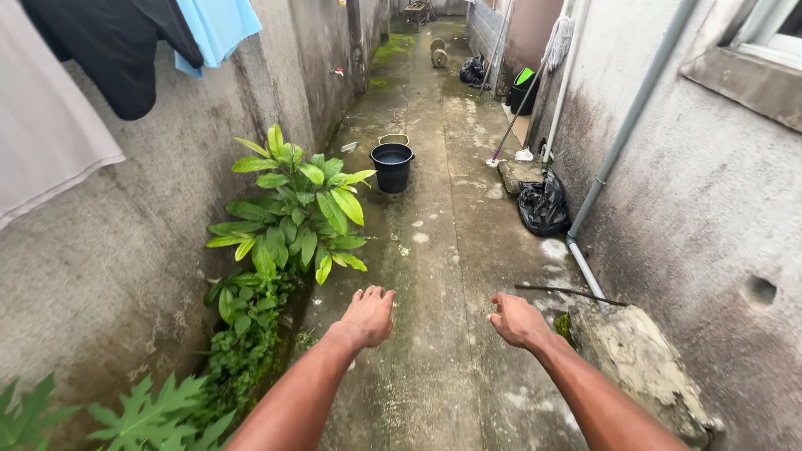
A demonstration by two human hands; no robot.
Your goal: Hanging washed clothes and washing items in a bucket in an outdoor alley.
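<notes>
Black bucket stands well ahead of both hands on the concrete path; left hand loosely open, right hand half-curled, both empty.

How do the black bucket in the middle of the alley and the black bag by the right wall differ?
The black bucket is rigid and stands upright and open, apparently holding water; the black bag is soft, crumpled and slumped. The bucket stands out on the wet concrete path, while the bag lies against the wall beside the grey pipe. Both are black and lie beyond both hands.

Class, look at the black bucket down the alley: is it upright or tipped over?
Upright. The black bucket stands on its base on the concrete path, its round open rim facing up, with liquid visible inside.
</notes>
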